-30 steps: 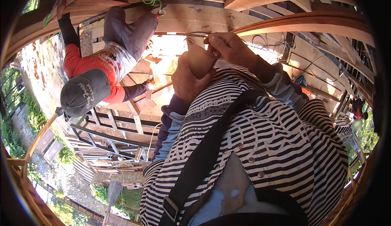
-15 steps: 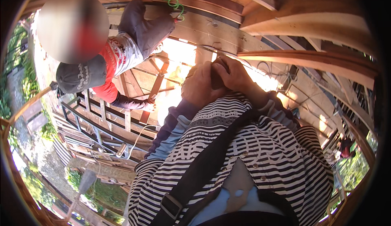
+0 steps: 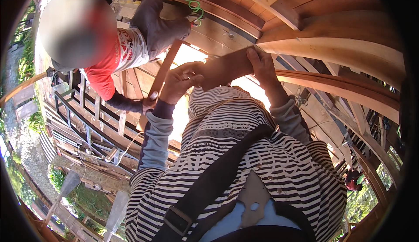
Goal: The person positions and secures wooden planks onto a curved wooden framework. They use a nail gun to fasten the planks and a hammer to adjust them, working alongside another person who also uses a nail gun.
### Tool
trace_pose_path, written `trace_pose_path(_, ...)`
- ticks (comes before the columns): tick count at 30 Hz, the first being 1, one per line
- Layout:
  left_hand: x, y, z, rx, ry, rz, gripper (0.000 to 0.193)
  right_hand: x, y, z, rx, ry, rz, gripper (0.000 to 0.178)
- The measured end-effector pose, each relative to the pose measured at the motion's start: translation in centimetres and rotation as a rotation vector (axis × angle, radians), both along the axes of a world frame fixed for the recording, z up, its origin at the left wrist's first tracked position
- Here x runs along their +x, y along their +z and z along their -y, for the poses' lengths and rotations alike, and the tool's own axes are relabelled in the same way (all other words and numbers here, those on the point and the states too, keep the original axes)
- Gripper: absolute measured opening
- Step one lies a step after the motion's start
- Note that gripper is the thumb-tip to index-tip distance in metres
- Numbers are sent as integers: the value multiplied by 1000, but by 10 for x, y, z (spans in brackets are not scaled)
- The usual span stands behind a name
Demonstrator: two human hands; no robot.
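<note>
Brown sheet (image 3: 228, 68), flat and roughly rectangular, is spread between the person's two hands, above the striped garment (image 3: 244, 130) and out in front of the body. Judging from this pose, the step in hand is handling the sheet opened out; the next move seems to call for a secure grip at both ends and an even pull, so that it does not buckle or slip. It lies at a slant, its right end higher than its left. The right hand (image 3: 264, 71) has that upper right end pinched, thumb over the near face and the other fingers mostly hidden behind. At the lower left end, the left hand (image 3: 176, 84) has its fingers partly curled, with thumb and fingertips right at the edge; whether they are closed on it or only touching, I cannot tell. Just beyond the left hand, a wooden strip (image 3: 166, 68) slants upward, near a co-worker in a red and grey shirt (image 3: 132, 50). Wooden beams (image 3: 345, 89) run to the right, apart from the sheet.
</note>
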State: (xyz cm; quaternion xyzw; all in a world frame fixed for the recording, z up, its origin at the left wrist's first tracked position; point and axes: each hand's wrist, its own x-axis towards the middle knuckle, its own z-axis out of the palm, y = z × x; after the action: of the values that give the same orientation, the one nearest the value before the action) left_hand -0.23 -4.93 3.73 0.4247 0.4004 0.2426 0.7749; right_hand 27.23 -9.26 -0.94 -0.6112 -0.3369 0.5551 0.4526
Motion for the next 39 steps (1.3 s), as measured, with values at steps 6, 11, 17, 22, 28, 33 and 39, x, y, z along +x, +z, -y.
trace_pose_path(6,9,1,4,95,310,49,42,-6,13,-6,160,-67,42,38)
trace_pose_path(11,15,14,11,156,380,24,45,-5,23,2,276,-86,18,39)
trace_pose_path(17,15,23,18,159,444,4,51,-3,37,7,366,-60,183,41)
trace_pose_path(22,15,31,19,177,457,1,54,6,39,13,387,-63,478,37)
trace_pose_path(28,23,41,18,286,510,82,56,2,71,6,569,2,414,38)
trace_pose_path(33,25,34,14,312,414,31,56,12,44,11,422,-47,285,32)
trace_pose_path(39,27,36,9,242,314,-3,42,5,37,3,298,-91,68,35)
